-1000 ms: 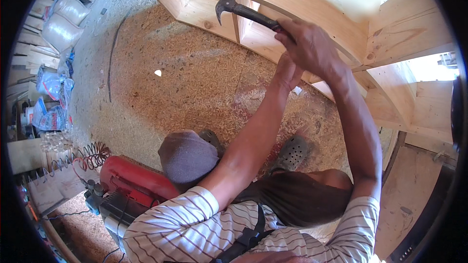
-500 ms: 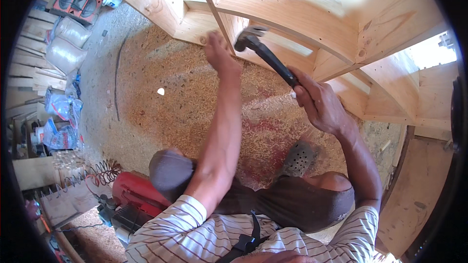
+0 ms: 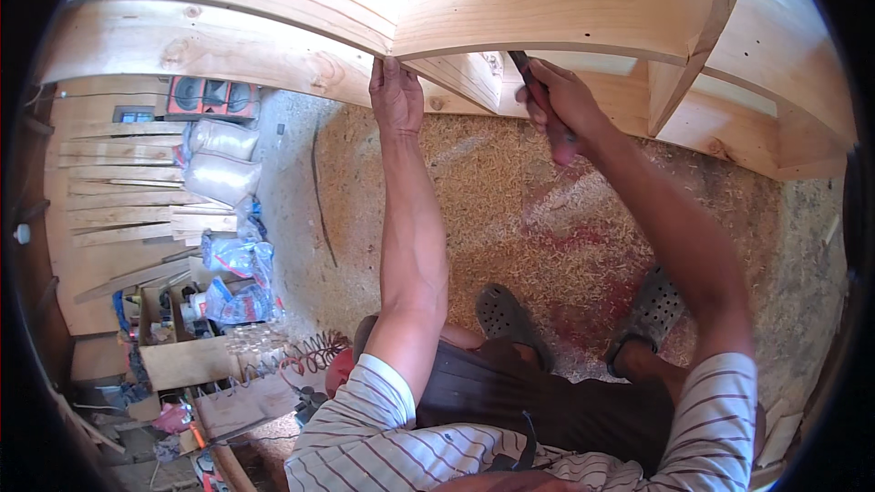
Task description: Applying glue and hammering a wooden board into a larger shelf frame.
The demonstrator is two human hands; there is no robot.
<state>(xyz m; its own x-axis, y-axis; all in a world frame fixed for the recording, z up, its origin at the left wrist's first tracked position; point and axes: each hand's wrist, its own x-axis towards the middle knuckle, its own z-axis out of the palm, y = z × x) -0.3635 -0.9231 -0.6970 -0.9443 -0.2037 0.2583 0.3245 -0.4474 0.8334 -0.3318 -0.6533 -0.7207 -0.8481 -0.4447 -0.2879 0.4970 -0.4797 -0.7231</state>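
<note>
My left hand (image 3: 397, 98) is raised to a joint of the pale wooden frame (image 3: 547, 27), its fingers closed on the lower edge where two boards meet. Whether a small piece is pinched there is hidden. To the right, my right hand (image 3: 567, 102) is wrapped around the handle of a hammer (image 3: 519, 58). The handle slants up behind the edge of a board, and the hammer's head is out of sight. Both hands are at about the same height along the frame, a forearm's width or more apart.
Wood shavings cover the floor (image 3: 474, 210) below the frame. Stacked boards (image 3: 128, 182), filled sacks (image 3: 223, 159), blue plastic bags (image 3: 237, 301) and a red-framed speaker box (image 3: 211, 97) line the left. A coiled hose (image 3: 319, 351) lies lower left. My dark clogs (image 3: 510, 319) stand below.
My left hand has gone up from beneath the frame to its board joint. The hammer has risen behind a board, hiding its head. My view has shifted, with the frame now across the top.
</note>
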